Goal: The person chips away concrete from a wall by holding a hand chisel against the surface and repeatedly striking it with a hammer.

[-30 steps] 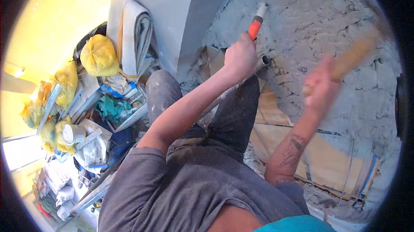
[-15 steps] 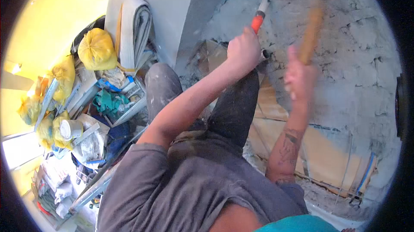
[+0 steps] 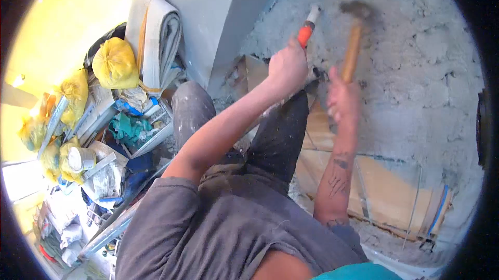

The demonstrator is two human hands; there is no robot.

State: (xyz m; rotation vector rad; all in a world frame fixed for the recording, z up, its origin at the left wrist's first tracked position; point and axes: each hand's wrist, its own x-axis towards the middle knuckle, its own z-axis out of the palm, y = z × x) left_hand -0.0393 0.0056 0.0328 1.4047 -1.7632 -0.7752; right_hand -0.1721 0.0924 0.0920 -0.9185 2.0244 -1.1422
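My left hand (image 3: 287, 69) is wrapped round a chisel-like tool with an orange-red grip (image 3: 305, 34) and a pale metal end, which lies against the rough grey wall (image 3: 405, 87). To the right of it, my right hand (image 3: 343, 95) is closed on the wooden handle of a hammer (image 3: 352, 51). The hammer's dark head is blurred and stands a little to the right of the tool's pale end. A short pipe end (image 3: 316, 73) sticks out between my two hands.
At the left lie yellow bags (image 3: 115, 63), a rolled grey sheet (image 3: 156, 38), a white bucket (image 3: 82, 159), a green cloth (image 3: 127, 126) and metal profiles. Beige tiles (image 3: 382, 186) cover the lower wall. A smooth grey panel (image 3: 200, 4) stands at the top centre.
The hammer in my right hand has swung from the far right leftward, close to the tool. My left hand has shifted only slightly and keeps its hold.
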